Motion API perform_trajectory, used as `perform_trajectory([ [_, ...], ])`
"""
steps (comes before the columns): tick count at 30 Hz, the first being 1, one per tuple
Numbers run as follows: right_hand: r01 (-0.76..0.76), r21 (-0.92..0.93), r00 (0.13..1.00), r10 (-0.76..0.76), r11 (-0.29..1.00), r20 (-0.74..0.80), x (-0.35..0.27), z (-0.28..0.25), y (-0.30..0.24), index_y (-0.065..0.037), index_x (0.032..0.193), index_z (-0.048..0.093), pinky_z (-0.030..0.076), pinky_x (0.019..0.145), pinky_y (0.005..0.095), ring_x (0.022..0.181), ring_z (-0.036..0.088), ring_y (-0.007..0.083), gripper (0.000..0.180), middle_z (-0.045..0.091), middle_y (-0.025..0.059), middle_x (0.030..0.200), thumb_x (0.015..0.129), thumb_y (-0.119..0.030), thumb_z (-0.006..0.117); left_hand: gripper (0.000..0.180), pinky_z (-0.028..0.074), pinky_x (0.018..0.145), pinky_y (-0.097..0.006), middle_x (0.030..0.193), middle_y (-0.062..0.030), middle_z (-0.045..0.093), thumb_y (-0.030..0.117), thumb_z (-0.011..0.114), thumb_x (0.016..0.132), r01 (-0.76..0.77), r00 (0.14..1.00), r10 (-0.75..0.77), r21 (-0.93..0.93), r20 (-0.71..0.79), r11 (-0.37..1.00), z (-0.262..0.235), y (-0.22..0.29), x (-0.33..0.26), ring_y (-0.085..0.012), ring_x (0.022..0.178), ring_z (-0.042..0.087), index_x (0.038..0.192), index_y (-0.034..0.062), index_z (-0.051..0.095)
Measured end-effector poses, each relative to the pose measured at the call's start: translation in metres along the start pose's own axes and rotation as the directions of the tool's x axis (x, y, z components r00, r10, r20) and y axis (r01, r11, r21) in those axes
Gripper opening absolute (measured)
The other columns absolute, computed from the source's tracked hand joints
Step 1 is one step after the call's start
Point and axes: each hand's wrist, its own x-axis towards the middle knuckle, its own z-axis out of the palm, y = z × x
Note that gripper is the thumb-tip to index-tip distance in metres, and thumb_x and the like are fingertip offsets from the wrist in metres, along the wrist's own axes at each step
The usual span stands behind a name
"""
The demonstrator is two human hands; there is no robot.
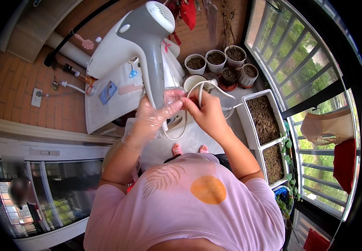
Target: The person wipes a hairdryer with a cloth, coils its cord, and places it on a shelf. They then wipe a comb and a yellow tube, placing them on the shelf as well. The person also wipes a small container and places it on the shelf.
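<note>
My left hand, in a clear, crinkled plastic glove, is wrapped round the lower handle of a grey and white handheld garment steamer. The appliance stands upright, its white slotted head at the top and a bulky white part on the left. A white power cord leaves the handle's bottom and loops to the right. That cord is pinched in the fingers of my right hand, close beside the left fingertips. No glove shows on the right hand.
On a white-covered table lie blue scissors and a blue packet. Several soil-filled pots stand in the far corner. Long white planters line the window side at right. A wall socket is at left.
</note>
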Motion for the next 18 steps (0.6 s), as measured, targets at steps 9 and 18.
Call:
perform_trajectory([
  [9,0.061,-0.427,0.906,0.129,0.902,0.403,-0.015,-0.037,-0.042,0.002,0.099,0.052,0.046,0.050,0.0407,0.051,0.056,0.0331,0.022,0.060,0.0181,0.069,0.090,-0.017,0.048,0.019,0.048,0.065,-0.027,0.082,-0.0085,0.061,0.004,0.064,0.079,0.010,0.997,-0.004,0.083,-0.071,0.996,0.003,-0.021,0.009,-0.0134,0.073,0.059,0.094,-0.0052,0.057],
  [18,-0.151,0.438,0.944,0.260,0.886,-0.202,-0.010,-0.056,0.015,-0.003,0.113,0.055,0.039,0.049,0.0177,0.054,0.049,0.0051,0.026,0.061,0.0002,0.087,0.092,-0.018,0.049,0.014,0.041,0.053,-0.024,0.079,-0.0105,0.051,0.000,0.057,0.081,-0.015,0.999,0.017,-0.057,0.051,0.998,-0.001,-0.003,0.014,-0.0131,0.064,0.050,0.088,0.0027,0.045],
])
